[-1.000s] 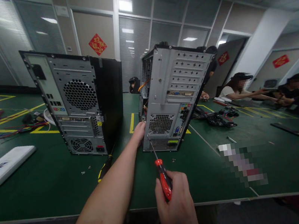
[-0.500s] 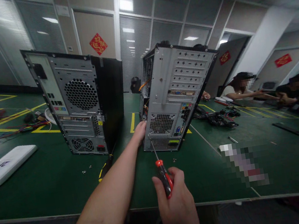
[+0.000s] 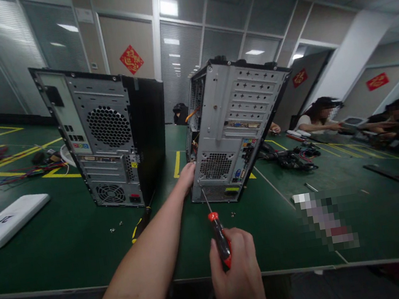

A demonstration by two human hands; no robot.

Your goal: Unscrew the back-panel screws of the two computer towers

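- The right hand [image 3: 237, 267] comes up from the bottom edge, back of the hand to the right, thumb along the left of a black-and-red-handled screwdriver [image 3: 220, 241], fingers curled closed around its grip.
- The screwdriver's thin metal shaft points up and away, its tip at the lower left of the grey metal computer case's [image 3: 213, 127] rear panel.
- That case stands on the dark green tabletop [image 3: 273, 234], ahead of both hands.
- The left forearm [image 3: 140, 280] reaches diagonally forward; the left hand [image 3: 187, 175] is at the case's lower left edge, its fingers hidden, so I cannot tell its grip.
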